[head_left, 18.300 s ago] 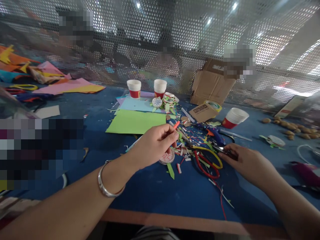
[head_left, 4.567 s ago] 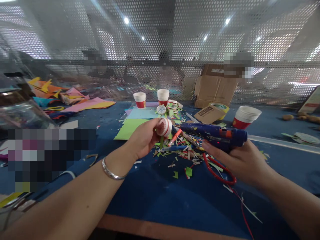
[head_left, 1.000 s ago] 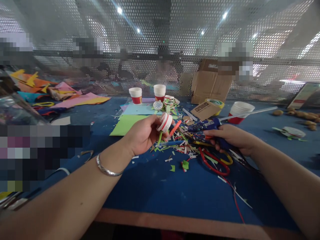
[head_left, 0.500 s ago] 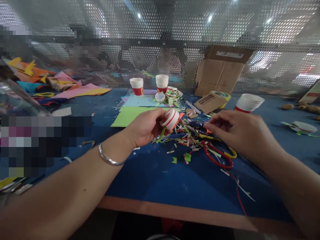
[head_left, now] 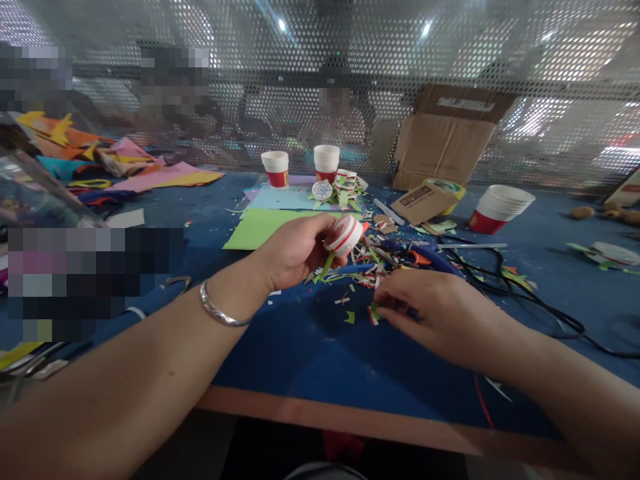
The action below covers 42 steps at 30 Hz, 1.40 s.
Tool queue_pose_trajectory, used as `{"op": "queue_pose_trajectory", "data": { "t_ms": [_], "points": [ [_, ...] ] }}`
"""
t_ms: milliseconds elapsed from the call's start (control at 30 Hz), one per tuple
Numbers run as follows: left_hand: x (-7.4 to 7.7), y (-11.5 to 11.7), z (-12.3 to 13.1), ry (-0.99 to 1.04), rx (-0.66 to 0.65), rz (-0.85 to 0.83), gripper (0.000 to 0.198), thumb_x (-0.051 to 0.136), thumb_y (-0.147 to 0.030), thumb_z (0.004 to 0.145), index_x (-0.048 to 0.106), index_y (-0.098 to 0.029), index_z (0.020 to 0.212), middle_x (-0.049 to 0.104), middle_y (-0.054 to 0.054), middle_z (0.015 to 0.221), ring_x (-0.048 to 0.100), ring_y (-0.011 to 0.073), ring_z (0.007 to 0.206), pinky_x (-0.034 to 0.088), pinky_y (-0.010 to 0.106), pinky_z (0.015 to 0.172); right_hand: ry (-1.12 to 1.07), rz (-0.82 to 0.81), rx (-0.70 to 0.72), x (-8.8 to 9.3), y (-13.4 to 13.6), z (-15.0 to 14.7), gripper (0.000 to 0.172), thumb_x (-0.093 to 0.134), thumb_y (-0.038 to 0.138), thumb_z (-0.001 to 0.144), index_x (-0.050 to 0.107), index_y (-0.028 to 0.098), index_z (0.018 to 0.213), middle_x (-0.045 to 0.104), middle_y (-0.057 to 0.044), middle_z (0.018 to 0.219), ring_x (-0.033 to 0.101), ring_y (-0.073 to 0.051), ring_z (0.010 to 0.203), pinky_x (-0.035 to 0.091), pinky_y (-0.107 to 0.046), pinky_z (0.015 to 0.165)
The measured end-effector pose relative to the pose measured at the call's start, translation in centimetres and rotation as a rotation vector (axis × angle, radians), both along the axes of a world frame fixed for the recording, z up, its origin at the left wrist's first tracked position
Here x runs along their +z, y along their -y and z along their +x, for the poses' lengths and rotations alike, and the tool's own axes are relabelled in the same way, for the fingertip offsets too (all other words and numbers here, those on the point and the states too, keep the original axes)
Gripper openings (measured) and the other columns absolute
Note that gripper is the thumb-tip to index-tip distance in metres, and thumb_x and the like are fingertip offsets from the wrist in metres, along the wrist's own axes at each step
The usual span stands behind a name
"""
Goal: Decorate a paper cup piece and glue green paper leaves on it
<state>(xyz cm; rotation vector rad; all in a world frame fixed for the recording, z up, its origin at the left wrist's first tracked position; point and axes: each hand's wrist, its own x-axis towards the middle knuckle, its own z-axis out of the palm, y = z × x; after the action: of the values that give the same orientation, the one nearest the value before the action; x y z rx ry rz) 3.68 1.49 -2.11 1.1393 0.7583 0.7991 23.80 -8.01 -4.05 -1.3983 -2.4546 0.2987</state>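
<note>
My left hand [head_left: 305, 252] is closed around a paper cup turtle [head_left: 346, 233], a short white cup end with a red band. A green paper strip hangs from its underside and an orange piece sticks out at its far side. My right hand [head_left: 430, 310] is low over the table, thumb and fingers pinched at a small green paper scrap [head_left: 373, 316]. Beyond it lies a blue glue gun [head_left: 425, 251] with an orange trigger and a clear stick in its back. The scissors' red handles are hidden under my right hand.
Paper clippings [head_left: 363, 275] litter the middle of the table. Green paper [head_left: 250, 230], stacked cups [head_left: 500, 208], finished turtles [head_left: 347, 190] and a cardboard box [head_left: 445, 143] stand or lie behind. A black cable [head_left: 545, 313] runs off right. A perforated metal screen [head_left: 300, 100] borders the back.
My right hand has come down and left, from above the glue gun to the green scrap, uncovering the gun and cable. My left hand still holds the turtle in nearly the same place.
</note>
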Motion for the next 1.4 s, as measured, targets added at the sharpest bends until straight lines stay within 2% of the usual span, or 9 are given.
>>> {"op": "queue_pose_trajectory", "data": {
  "t_ms": [200,433,600,800,1000,1200,1400],
  "points": [
    [-0.39,-0.16,0.03,-0.002,0.022,-0.016,0.028,0.046,-0.015,0.090,0.064,-0.012,0.069,0.056,0.003,0.059,0.051,0.0115,0.050,0.043,0.023,0.048,0.010,0.012,0.013,-0.41,-0.13,-0.03,0.015,0.057,0.013,0.090,0.069,0.022,0.089,0.071,-0.001,0.086,0.065,-0.018,0.080,0.044,-0.029,0.072],
    [-0.52,-0.20,-0.11,-0.021,-0.003,0.037,0.024,0.052,-0.021,0.089,0.059,-0.014,0.067,0.058,0.003,0.063,0.052,0.0107,0.053,0.046,0.025,0.055,0.035,0.012,0.011,-0.41,0.05,-0.28,0.016,0.053,0.013,0.095,0.066,0.021,0.091,0.068,-0.002,0.089,0.064,-0.019,0.083,0.045,-0.031,0.074],
    [-0.22,-0.08,-0.14,-0.046,0.008,0.045,0.024,0.049,-0.020,0.091,0.062,-0.013,0.072,0.059,0.003,0.063,0.055,0.0109,0.053,0.044,0.023,0.052,0.113,0.063,0.059,-0.66,0.36,-0.19,0.024,0.049,0.016,0.099,0.071,0.019,0.093,0.067,-0.006,0.090,0.066,-0.023,0.087,0.049,-0.036,0.079],
    [-0.12,0.16,-0.07,-0.055,0.026,0.023,0.023,0.050,-0.021,0.090,0.064,-0.012,0.075,0.060,0.003,0.065,0.052,0.0103,0.053,0.044,0.023,0.052,0.099,0.073,0.058,-0.83,0.08,0.08,0.018,0.055,0.018,0.097,0.072,0.019,0.101,0.070,-0.007,0.094,0.068,-0.025,0.091,0.051,-0.038,0.081],
    [-0.01,0.23,0.03,-0.060,0.032,0.021,0.022,0.051,-0.021,0.090,0.066,-0.011,0.077,0.061,0.004,0.066,0.051,0.0108,0.055,0.045,0.024,0.054,0.037,0.021,-0.017,-0.79,0.05,-0.13,0.012,0.057,0.016,0.094,0.068,0.020,0.093,0.069,-0.004,0.090,0.067,-0.022,0.085,0.049,-0.033,0.076],
    [-0.06,0.06,-0.13,-0.058,0.020,0.037,0.023,0.050,-0.020,0.090,0.066,-0.012,0.075,0.061,0.004,0.067,0.052,0.0103,0.054,0.044,0.023,0.053,0.074,0.063,0.042,-0.67,0.00,-0.19,0.019,0.049,0.018,0.100,0.064,0.019,0.089,0.068,-0.006,0.089,0.065,-0.021,0.081,0.048,-0.034,0.074],
    [-0.17,-0.06,-0.11,-0.049,0.014,0.039,0.026,0.049,-0.020,0.091,0.066,-0.012,0.074,0.060,0.003,0.066,0.053,0.0101,0.053,0.044,0.022,0.052,0.079,0.128,0.087,-0.54,-0.09,0.06,0.024,0.048,0.021,0.102,0.068,0.017,0.089,0.067,-0.005,0.084,0.065,-0.022,0.078,0.050,-0.035,0.073]
  ]
}}
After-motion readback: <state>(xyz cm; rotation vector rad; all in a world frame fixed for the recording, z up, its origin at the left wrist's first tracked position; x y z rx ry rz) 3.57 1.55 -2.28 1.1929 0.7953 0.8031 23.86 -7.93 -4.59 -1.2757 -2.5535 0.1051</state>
